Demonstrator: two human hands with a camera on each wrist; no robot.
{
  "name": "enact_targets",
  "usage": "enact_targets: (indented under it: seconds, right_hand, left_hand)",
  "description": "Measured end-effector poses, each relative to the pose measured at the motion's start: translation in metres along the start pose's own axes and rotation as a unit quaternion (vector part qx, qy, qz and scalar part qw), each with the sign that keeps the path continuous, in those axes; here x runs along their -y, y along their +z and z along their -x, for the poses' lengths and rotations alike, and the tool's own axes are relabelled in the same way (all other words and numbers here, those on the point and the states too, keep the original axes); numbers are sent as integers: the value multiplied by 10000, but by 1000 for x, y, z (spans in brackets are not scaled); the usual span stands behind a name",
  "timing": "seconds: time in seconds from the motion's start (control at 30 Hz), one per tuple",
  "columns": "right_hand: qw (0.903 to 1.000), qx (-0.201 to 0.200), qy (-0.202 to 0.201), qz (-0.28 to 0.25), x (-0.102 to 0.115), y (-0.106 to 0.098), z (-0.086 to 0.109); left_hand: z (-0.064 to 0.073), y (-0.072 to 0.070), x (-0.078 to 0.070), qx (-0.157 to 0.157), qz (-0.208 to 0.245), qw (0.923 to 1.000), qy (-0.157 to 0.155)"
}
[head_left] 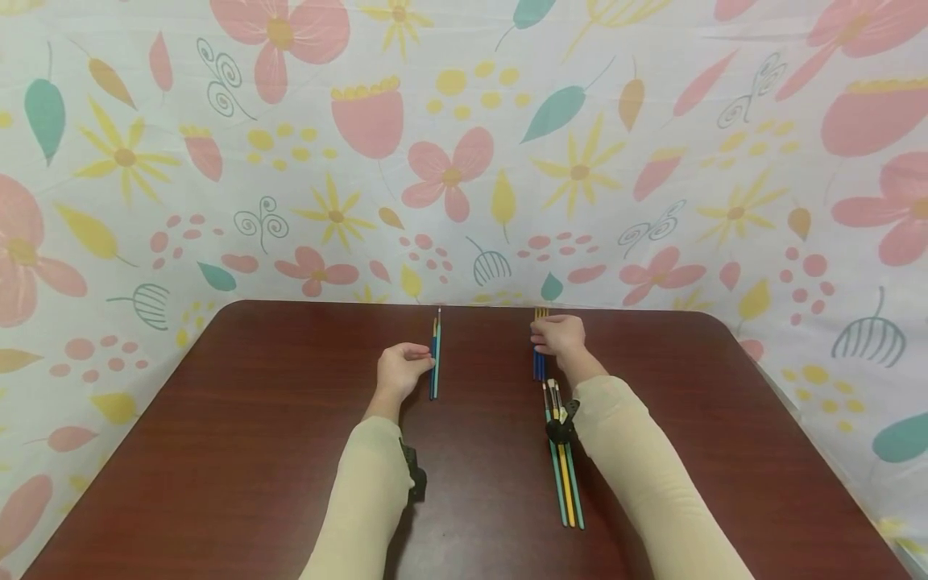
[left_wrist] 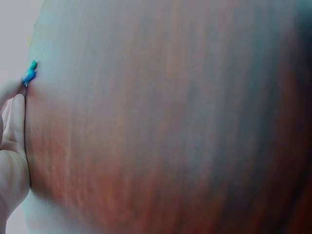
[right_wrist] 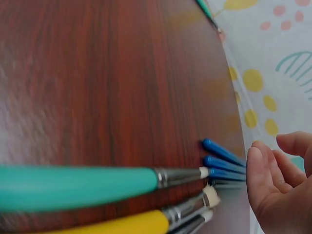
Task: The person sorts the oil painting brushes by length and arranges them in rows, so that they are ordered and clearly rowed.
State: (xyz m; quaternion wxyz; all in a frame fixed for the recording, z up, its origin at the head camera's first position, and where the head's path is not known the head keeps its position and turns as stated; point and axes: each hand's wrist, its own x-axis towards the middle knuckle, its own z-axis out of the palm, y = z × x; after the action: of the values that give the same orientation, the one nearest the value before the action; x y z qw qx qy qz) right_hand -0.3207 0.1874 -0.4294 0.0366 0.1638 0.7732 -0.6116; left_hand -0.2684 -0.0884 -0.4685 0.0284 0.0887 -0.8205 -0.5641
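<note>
Two slim paintbrushes, a dark blue paintbrush (head_left: 433, 377) and a teal paintbrush (head_left: 438, 338), lie side by side at the table's far middle. My left hand (head_left: 400, 368) is at their left side, its fingertips touching the blue one. In the left wrist view, fingers (left_wrist: 17, 119) show at the edge beside a blurred blue end. Farther right, my right hand (head_left: 560, 333) reaches over several blue paintbrushes (head_left: 540, 367) with gold ferrules. The right wrist view shows thumb and fingers apart beside the blue handles (right_wrist: 222, 162); part of those brushes is hidden behind the hand.
Nearer on the right lie teal paintbrushes (head_left: 558, 491) and a yellow-handled paintbrush (head_left: 565, 483), bristles pointing away, partly hidden by the right wrist camera (head_left: 561, 427). The dark wooden table (head_left: 239, 451) ends at a floral cloth (head_left: 449, 177) behind.
</note>
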Motion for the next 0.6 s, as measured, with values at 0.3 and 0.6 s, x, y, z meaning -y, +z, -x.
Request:
enact_targets:
  seconds: [0.3, 0.6]
  right_hand:
    - [9993, 339, -130, 11, 3, 12, 9]
    - [9980, 572, -50, -259, 4, 29, 13]
  left_hand:
    - [0, 0, 0, 11, -2, 10000, 27]
    - [-1, 0, 1, -8, 37, 10000, 43]
